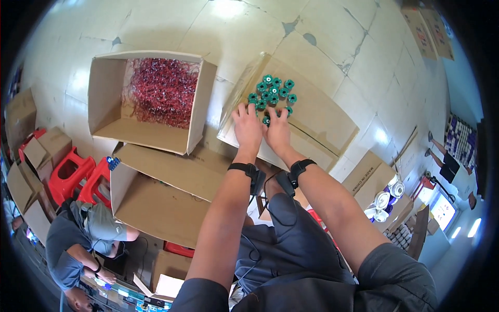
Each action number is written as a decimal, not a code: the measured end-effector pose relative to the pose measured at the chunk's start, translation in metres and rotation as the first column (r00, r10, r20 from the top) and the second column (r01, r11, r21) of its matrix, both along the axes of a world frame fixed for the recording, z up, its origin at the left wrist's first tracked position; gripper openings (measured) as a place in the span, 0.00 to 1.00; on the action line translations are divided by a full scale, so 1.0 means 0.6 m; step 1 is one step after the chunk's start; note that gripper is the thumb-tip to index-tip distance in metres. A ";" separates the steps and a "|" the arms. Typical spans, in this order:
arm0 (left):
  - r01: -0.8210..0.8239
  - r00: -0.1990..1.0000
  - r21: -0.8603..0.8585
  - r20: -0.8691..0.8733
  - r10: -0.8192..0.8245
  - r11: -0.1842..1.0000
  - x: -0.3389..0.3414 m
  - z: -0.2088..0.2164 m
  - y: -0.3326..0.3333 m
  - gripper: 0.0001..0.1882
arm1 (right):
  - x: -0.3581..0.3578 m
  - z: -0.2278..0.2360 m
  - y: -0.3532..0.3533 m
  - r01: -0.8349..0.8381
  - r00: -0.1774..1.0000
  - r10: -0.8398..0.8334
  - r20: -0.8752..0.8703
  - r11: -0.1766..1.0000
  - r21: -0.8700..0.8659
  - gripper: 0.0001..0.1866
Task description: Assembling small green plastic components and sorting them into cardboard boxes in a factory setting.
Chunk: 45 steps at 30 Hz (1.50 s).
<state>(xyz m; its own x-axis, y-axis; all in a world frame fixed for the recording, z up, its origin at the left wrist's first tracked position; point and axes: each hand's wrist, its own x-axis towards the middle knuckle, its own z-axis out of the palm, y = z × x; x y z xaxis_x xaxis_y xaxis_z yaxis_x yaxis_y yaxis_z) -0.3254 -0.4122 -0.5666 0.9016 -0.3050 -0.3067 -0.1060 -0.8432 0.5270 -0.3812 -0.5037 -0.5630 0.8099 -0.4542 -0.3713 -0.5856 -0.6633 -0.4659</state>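
The tiled floor (332,31) carries every item in view. The largest item is a closed cardboard carton (156,203) at lower centre-left, with its flap lying toward the person's knees. Behind it stands an open cardboard box (104,93) holding a tangled mass of red wire pieces (163,96) piled against its rear and right walls. To the right of the open box lies a flat cardboard sheet (322,114), tilted, with a clear plastic covering along its left edge. Two red plastic stools (73,174) stand at the left, just beside the closed carton. A second person in a grey shirt (86,234) is bent over at lower left, well apart from the sheet.

On the flat cardboard sheet sits a cluster of small green spools (273,91), packed upright and touching one another. The left hand (247,127) and the right hand (278,130) lie side by side at the near edge of the cluster, palms down, each wrist carrying a black band. Grip state: both hands are spread open, fingertips touching the nearest spools, with nothing enclosed in either hand.
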 end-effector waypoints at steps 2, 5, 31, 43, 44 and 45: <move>0.007 1.000 0.014 0.002 -0.007 1.000 -0.004 -0.004 0.005 0.28 | 0.001 0.002 0.008 0.007 1.000 -0.007 -0.010 1.000 0.007 0.26; 0.039 0.999 0.030 0.013 -0.039 0.999 -0.006 -0.010 0.005 0.28 | -0.004 -0.010 0.006 -0.015 1.000 0.015 0.013 1.000 -0.010 0.23; 0.035 0.999 0.074 0.038 -0.038 0.997 -0.008 -0.010 0.011 0.17 | -0.023 -0.009 0.007 -0.054 0.997 0.054 0.058 0.999 0.004 0.23; -0.406 0.914 -0.169 -0.058 0.402 0.898 -0.087 0.032 0.050 0.17 | -0.092 -0.021 -0.037 0.099 0.995 -0.099 0.026 0.995 0.008 0.18; -0.454 0.891 -0.179 -0.078 0.447 0.873 -0.098 0.038 0.061 0.16 | -0.098 -0.019 -0.045 0.118 0.993 -0.118 -0.003 0.992 0.032 0.18; -0.502 0.865 -0.189 -0.096 0.493 0.844 -0.111 0.046 0.075 0.16 | -0.102 -0.016 -0.052 0.134 0.991 -0.133 -0.032 0.989 0.056 0.18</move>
<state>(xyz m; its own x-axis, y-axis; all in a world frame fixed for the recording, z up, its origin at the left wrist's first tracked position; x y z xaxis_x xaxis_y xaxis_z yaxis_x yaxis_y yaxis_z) -0.3919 -0.3674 -0.5392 0.9364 0.1223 -0.3289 0.3257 -0.6519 0.6848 -0.4424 -0.5349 -0.5726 0.7321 -0.5345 -0.4223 -0.6807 -0.5506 -0.4833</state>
